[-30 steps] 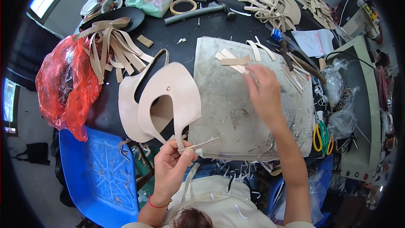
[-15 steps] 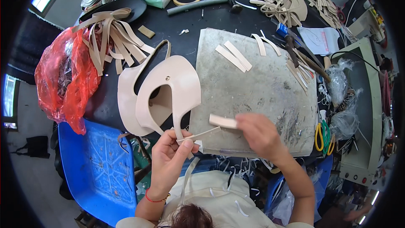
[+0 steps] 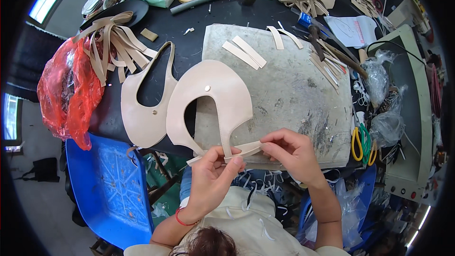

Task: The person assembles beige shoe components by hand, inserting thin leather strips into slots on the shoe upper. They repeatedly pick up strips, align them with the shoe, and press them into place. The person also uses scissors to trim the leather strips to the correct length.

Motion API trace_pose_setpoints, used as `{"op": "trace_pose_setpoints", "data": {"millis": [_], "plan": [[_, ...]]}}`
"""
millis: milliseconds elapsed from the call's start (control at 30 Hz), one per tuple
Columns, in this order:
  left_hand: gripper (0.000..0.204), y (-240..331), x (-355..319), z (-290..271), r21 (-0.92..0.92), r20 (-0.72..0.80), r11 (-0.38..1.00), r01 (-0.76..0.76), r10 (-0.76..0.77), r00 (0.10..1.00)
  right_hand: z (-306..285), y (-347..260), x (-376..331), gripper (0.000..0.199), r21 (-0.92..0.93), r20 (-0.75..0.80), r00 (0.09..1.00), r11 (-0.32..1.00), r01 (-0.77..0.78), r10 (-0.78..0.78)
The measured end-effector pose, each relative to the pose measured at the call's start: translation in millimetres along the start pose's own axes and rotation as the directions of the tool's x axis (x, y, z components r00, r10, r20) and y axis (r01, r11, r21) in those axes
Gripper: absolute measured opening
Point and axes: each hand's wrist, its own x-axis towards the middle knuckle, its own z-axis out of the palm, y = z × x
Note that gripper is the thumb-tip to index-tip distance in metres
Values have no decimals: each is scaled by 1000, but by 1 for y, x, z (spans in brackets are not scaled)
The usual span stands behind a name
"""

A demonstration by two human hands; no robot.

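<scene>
A curved beige leather panel (image 3: 208, 73) with a round metal stud and a large cut-out lies partly over the grey board (image 3: 284, 99). My left hand (image 3: 215, 170) is closed round the panel's narrow lower end, thumb on top, where a thin beige leather strip (image 3: 252, 148) meets it. The strip's free right end is pinched between the thumb and fingers of my right hand (image 3: 295, 155). Left of these, a second curved leather panel (image 3: 142, 128), with a long narrow arm reaching up, rests on the black table. My left fingers hide how strip and panel meet.
Several loose strips (image 3: 244, 53) lie on the board. A bundle of strips (image 3: 118, 42) hangs over a red plastic bag (image 3: 71, 92) at left. Scissors (image 3: 358, 144) stand at the board's right edge; a hammer (image 3: 208, 1) lies behind. A blue plastic chair (image 3: 113, 194) is lower left.
My right hand has come left to my left hand and now pinches the strip there. The stud-bearing panel has shifted right, apart from most of the second one. The whole view has turned slightly.
</scene>
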Motion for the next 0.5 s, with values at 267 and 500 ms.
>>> {"op": "trace_pose_setpoints", "data": {"millis": [267,500], "plan": [[25,-8,13,13,462,-25,881,-100,125,992,-5,3,4,11,-202,-128,992,979,-15,-11],[23,-11,20,17,530,-70,845,-78,135,988,2,8,2,9,-394,-179,953,905,157,-244]]}}
